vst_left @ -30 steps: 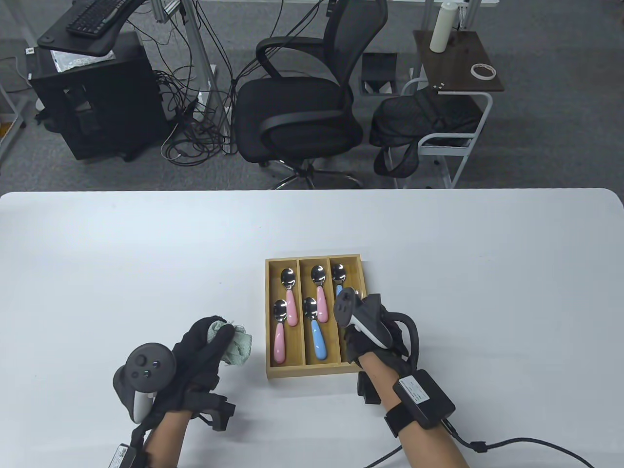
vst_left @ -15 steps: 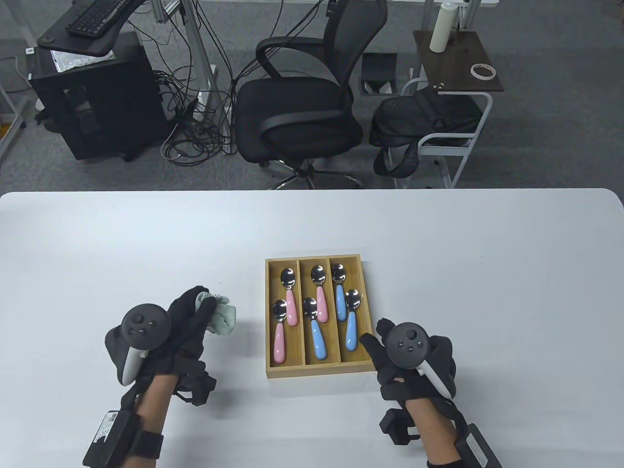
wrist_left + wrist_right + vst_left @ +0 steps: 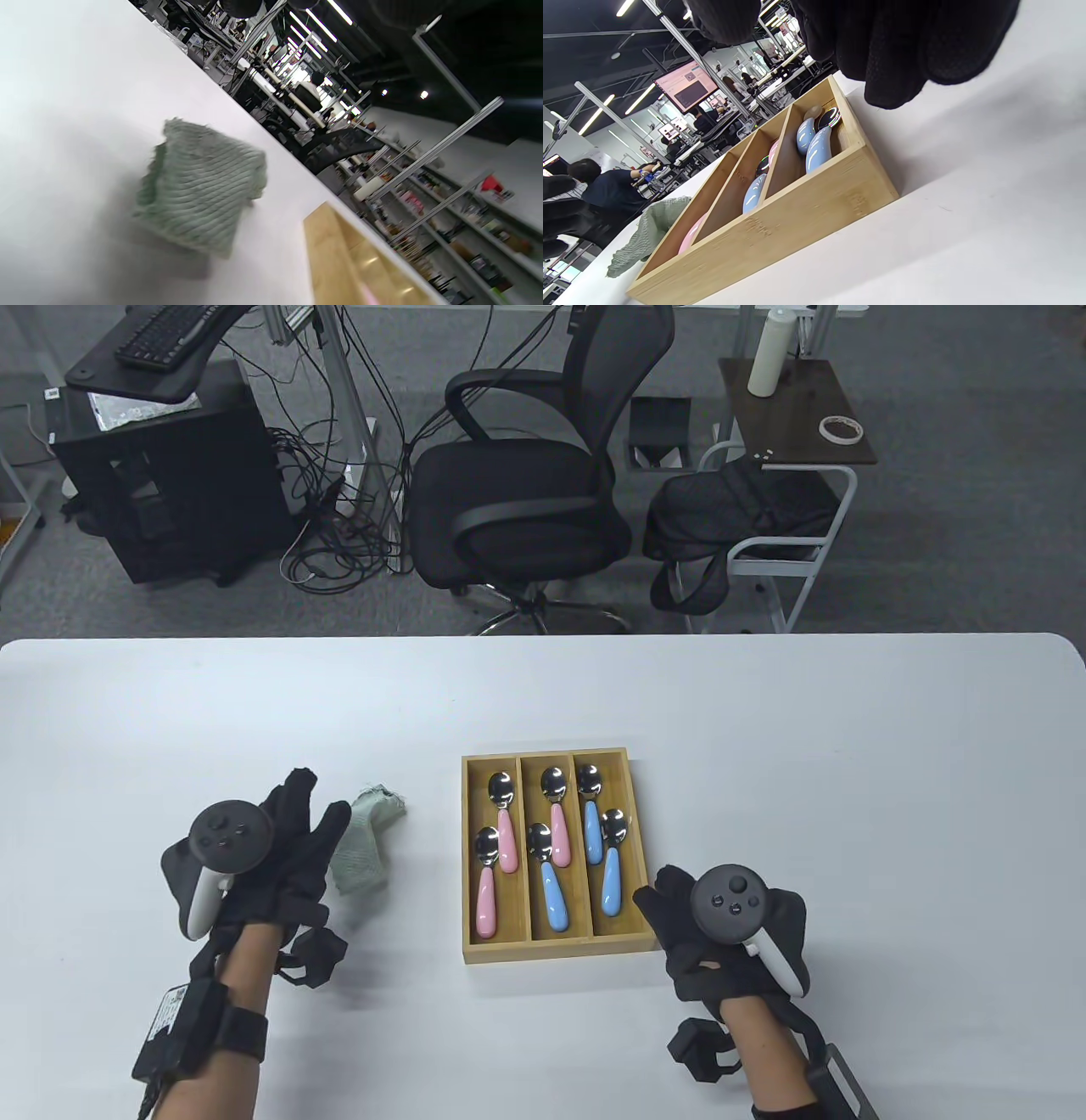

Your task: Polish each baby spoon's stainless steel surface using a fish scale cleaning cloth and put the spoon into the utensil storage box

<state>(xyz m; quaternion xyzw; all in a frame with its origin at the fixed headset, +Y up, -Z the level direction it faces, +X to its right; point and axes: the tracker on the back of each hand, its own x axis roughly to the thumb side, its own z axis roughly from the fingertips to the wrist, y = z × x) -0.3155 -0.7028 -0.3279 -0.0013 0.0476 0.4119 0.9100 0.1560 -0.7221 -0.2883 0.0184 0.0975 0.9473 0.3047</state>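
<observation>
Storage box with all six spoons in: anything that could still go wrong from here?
1. The right hand rests right at the near right corner of the box; a careless withdrawal could nudge it and shift the spoons.
2. The cloth lies loose beside the open left hand, whose fingers are next to it; pulling back might drag it.
3. The spoons lie overlapping in each compartment, so a jolt could make the bowls rub against each other.

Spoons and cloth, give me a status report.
Left hand open, right hand open, both empty. Cloth on table, left of box. Six spoons in box, two per compartment. Nothing in the way.
</observation>
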